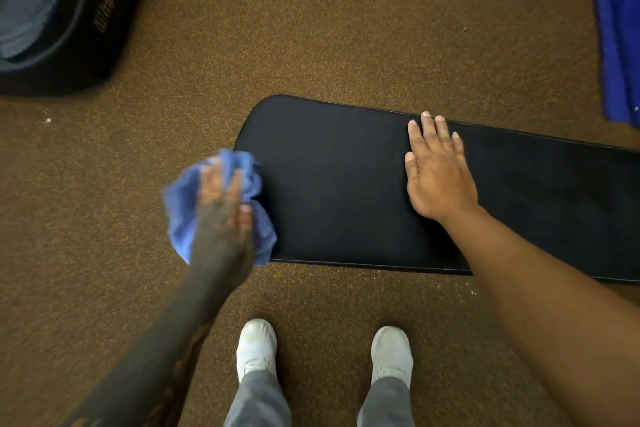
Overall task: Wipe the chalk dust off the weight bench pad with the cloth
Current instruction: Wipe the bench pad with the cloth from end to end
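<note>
At the rounded left end of the black bench pad [332, 184], seen from the head camera, the left hand [225, 215] presses a crumpled blue cloth [180, 204] against the pad's edge. Its fingers [211, 180] lie fairly straight and loosely spread over the top of the bundle, with the thumb tucked toward the pad side; the hand is blurred, so whether the fingers curl into the folds or only lie on them is hard to tell. Most of the cloth hangs out past the pad's end, over the floor [311, 28], and only its right part overlaps the pad's corner.

The right hand [438, 173] rests palm down on the pad, further along toward the right, near the far edge. Its fingers [427, 130] are fully extended and close together, the tips reaching that edge, the thumb lying out to the left. It grasps nothing.

The pad runs from middle frame off the right side, and its surface looks evenly dark. Below it stand two white shoes [256, 347] with grey trouser legs [259, 399]. A dark bag [59, 10] lies at upper left, a blue mat [616, 31] at upper right.
</note>
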The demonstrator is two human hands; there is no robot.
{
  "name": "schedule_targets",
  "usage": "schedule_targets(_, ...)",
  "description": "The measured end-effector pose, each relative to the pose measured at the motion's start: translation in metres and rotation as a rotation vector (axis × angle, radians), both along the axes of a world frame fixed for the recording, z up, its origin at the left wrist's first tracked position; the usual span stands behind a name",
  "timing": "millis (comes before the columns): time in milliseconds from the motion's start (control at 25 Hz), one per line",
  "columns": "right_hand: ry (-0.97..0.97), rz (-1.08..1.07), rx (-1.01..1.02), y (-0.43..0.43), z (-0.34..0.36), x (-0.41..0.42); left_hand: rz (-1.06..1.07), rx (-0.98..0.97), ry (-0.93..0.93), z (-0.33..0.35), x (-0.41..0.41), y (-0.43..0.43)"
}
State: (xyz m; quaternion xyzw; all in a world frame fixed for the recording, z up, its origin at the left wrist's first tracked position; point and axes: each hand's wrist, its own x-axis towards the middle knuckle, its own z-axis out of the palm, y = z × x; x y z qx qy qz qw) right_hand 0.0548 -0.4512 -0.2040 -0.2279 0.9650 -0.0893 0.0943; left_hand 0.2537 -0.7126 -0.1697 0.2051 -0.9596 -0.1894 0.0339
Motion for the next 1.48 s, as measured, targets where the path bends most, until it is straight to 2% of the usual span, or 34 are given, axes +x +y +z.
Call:
schedule_targets(120,0.010,-0.007,0.016,-0.002,0.000,0.000,-0.163,-0.143,-0.212,-0.018,-0.021,0.019)
schedule_targets(240,0.010,-0.015,0.031,-0.003,0.002,0.000,-0.175,-0.234,-0.289,-0.024,-0.031,0.013)
schedule_targets(480,0.007,-0.013,0.038,-0.004,0.000,0.000,-0.108,-0.219,-0.280,-0.016,-0.085,-0.003)
schedule_targets(680,0.000,-0.014,0.029,-0.003,0.002,0.001,-0.249,-0.154,-0.359,-0.013,0.007,0.047)
schedule_targets(760,0.000,-0.018,0.032,-0.004,0.002,0.000,-0.225,-0.145,-0.392,-0.014,0.014,0.048)
schedule_targets(960,-0.010,-0.017,0.032,-0.003,0.002,0.001,-0.045,-0.100,-0.300,-0.016,-0.082,0.030)
schedule_targets(1080,-0.016,-0.022,0.041,-0.003,0.000,0.000,-0.181,-0.073,-0.279,-0.015,-0.118,0.045)
schedule_targets(1240,-0.017,-0.002,0.043,-0.002,0.002,-0.001,-0.413,-0.106,-0.279,-0.005,-0.120,0.056)
schedule_targets(1360,-0.055,-0.034,0.026,-0.009,0.008,0.000,-0.320,0.005,-0.151,0.007,-0.102,0.032)
schedule_targets(1480,-0.050,-0.091,-0.069,-0.041,0.020,0.012,-0.019,-0.008,-0.113,0.007,-0.081,0.007)
